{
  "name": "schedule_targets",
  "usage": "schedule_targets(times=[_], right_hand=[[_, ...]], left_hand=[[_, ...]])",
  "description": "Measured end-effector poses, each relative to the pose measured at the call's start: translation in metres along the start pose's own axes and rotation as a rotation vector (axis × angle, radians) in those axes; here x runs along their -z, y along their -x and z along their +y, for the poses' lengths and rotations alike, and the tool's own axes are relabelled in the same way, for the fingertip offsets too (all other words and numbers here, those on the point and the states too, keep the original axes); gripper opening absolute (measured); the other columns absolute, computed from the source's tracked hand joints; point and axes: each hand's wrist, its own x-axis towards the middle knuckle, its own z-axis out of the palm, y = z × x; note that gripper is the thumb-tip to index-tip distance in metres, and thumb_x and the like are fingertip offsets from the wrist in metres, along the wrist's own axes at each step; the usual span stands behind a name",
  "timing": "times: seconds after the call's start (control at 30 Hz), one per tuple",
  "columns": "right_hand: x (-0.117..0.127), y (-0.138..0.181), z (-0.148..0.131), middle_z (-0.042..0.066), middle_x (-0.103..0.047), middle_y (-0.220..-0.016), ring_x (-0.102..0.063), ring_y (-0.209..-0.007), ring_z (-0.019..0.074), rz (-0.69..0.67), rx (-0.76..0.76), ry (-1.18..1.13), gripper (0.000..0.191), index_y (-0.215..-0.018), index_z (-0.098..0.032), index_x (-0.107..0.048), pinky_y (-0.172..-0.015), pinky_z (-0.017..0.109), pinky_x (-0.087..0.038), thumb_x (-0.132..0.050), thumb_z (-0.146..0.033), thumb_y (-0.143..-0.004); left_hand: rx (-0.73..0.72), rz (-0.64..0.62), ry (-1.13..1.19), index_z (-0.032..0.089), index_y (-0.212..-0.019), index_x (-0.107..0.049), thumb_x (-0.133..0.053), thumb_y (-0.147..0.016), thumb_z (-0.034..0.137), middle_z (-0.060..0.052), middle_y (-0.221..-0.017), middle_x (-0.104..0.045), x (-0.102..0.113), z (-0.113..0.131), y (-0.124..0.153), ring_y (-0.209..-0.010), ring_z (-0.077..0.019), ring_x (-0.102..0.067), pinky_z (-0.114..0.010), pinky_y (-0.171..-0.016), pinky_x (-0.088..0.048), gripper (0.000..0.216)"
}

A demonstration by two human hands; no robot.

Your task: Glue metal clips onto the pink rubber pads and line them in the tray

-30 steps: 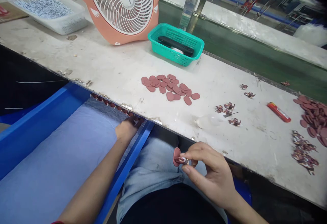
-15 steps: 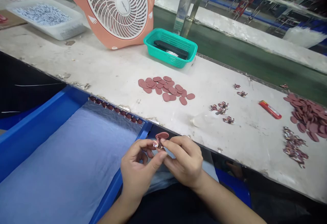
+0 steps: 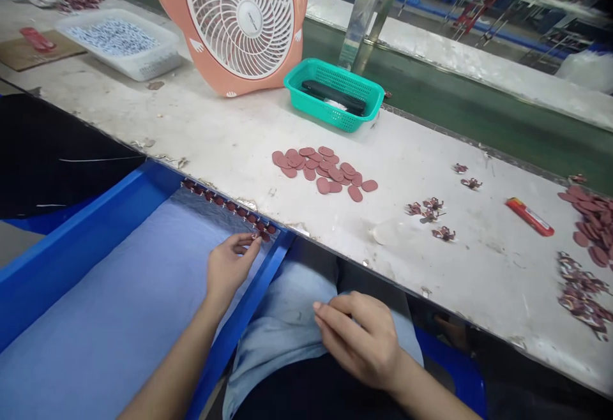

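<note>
My left hand (image 3: 233, 260) reaches over the blue bin (image 3: 76, 216) and pinches a small dark-red oval piece (image 3: 265, 237) with a shiny fitting, at the near end of a row. The row of similar dark-red pieces (image 3: 219, 200) lies along the bin's far edge, under the table rim. Over the lap, my right hand (image 3: 361, 337) is closed, its fingertips pressed together with nothing visible in them. On the white table (image 3: 211, 133), a loose pile of flat reddish ovals (image 3: 330, 168) lies ahead of both hands. Small brown-and-silver parts (image 3: 431, 209) lie to their right.
A teal basket (image 3: 330, 113) with dark items and an orange fan (image 3: 225, 85) stand at the back. To the left is a white tray (image 3: 143, 69) of small blue-white pieces. A red-orange packet (image 3: 529, 217) and more ovals (image 3: 591, 216) lie at right.
My hands have parted. The left has carried the small oval piece left and forward to the row in the bin; the right has let go and moved slightly right and down.
</note>
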Motion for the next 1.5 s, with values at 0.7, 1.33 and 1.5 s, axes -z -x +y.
schedule_targets(times=[0.7,1.33,1.5], right_hand=[[-0.007,0.016,0.018,0.005,-0.068,-0.076,-0.062,-0.060,0.0134,-0.018,-0.115,0.019,0.018,-0.102,-0.016,-0.067,-0.055,0.026,-0.052,-0.062,-0.005,-0.087],[0.035,0.037,0.041,0.007,-0.057,-0.102,-0.062,-0.081,0.0218,0.703,-0.379,0.061,0.054,-0.119,-0.024,-0.064,-0.073,0.041,-0.054,-0.079,-0.008,-0.069],[0.037,0.030,0.055,0.009,-0.061,-0.103,-0.061,-0.095,0.0274,0.598,-0.451,0.222,0.040,-0.115,-0.018,-0.063,-0.087,0.050,-0.049,-0.077,-0.024,-0.078]], left_hand=[[0.057,-0.279,-0.411,0.017,-0.112,-0.066,-0.060,-0.093,0.040,-0.008,-0.113,-0.068,-0.058,-0.024,-0.046,-0.097,-0.0236,-0.066,-0.044,-0.084,-0.055,0.030],[-0.194,0.491,-0.193,0.016,-0.118,-0.062,-0.042,-0.099,0.045,-0.012,-0.119,-0.066,0.018,-0.034,-0.040,-0.103,-0.0205,-0.064,-0.033,-0.085,-0.053,0.040],[-0.112,0.551,-0.264,0.016,-0.112,-0.064,-0.059,-0.095,0.035,-0.009,-0.113,-0.067,0.032,-0.065,-0.104,-0.100,-0.0234,-0.065,-0.045,-0.086,-0.054,0.027]])
